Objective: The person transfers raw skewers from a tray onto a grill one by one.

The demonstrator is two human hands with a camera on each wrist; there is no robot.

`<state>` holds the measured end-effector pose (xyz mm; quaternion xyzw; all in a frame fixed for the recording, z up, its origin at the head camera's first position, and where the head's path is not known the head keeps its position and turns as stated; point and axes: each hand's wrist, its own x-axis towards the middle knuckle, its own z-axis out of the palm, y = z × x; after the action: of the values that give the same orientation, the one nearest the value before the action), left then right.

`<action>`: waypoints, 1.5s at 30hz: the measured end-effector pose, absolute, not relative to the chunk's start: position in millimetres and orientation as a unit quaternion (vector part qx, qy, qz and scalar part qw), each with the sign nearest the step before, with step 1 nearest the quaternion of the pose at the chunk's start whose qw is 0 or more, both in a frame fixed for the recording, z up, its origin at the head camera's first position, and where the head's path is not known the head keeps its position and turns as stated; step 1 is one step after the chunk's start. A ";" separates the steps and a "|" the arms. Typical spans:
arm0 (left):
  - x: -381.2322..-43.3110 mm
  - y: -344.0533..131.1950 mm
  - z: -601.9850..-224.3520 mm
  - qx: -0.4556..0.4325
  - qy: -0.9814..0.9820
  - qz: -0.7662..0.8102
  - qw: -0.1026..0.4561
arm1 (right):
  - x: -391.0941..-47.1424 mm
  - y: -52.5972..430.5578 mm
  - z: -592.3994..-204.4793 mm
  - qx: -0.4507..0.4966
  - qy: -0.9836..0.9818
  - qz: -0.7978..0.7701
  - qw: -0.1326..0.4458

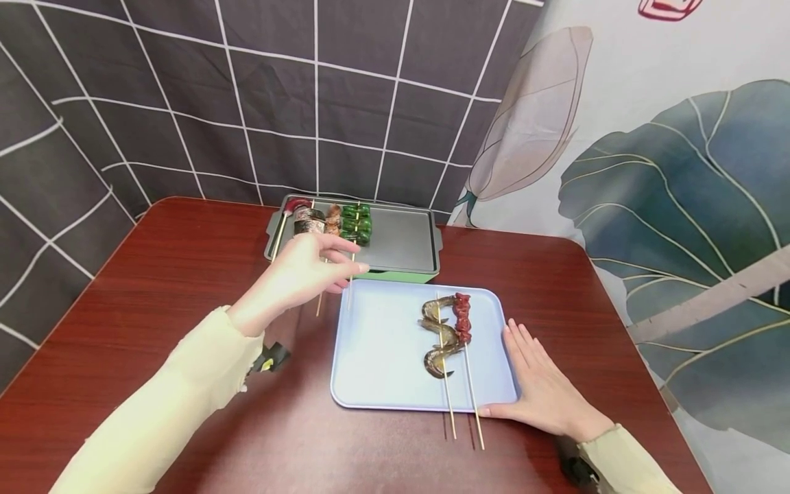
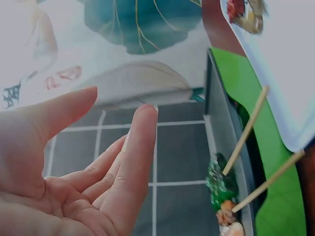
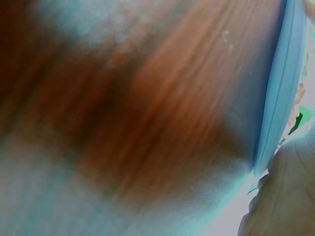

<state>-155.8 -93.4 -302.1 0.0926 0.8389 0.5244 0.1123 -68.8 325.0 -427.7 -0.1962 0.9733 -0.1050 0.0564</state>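
My left hand (image 1: 311, 264) is over the near left edge of a grey grill pan (image 1: 401, 237). Its thumb and fingers are apart with nothing between them, as the left wrist view confirms. Beneath and beyond it lie a green pepper skewer (image 1: 356, 225), a skewer of brownish pieces (image 1: 334, 218) and one of dark-skinned, pale slices (image 1: 308, 221). Fingers extended, my right hand (image 1: 546, 391) rests at the lower right corner of a pale blue tray (image 1: 382, 343). On this tray are a shrimp skewer (image 1: 439, 333) and a red meat skewer (image 1: 461, 319), sticks jutting over the near rim.
The grill pan sits on a green base (image 1: 395, 277) behind the tray. A dark red piece (image 1: 297, 204) on a stick lies at the pan's left end. Beyond the brown wooden table (image 1: 204, 274) hangs a dark gridded cloth (image 1: 345, 103).
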 end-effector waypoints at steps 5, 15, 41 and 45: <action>-140.9 -85.7 -300.9 0.126 0.835 0.524 0.110 | -68.7 324.7 -427.7 -0.197 0.973 -0.104 0.055; -119.6 -64.8 -331.0 0.148 0.815 0.542 0.139 | -68.3 324.6 -427.2 -0.201 0.973 -0.104 0.048; -70.2 -6.1 -395.7 0.144 0.736 0.609 0.258 | -69.0 323.6 -426.3 -0.201 0.974 -0.097 0.046; -64.3 3.4 -401.4 0.126 0.732 0.614 0.266 | -69.5 323.9 -426.8 -0.198 0.974 -0.097 0.049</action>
<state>-64.3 3.4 -401.4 0.1261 0.7323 0.6140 0.2662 -69.5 323.9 -426.8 -0.1980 0.9742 -0.0966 0.0489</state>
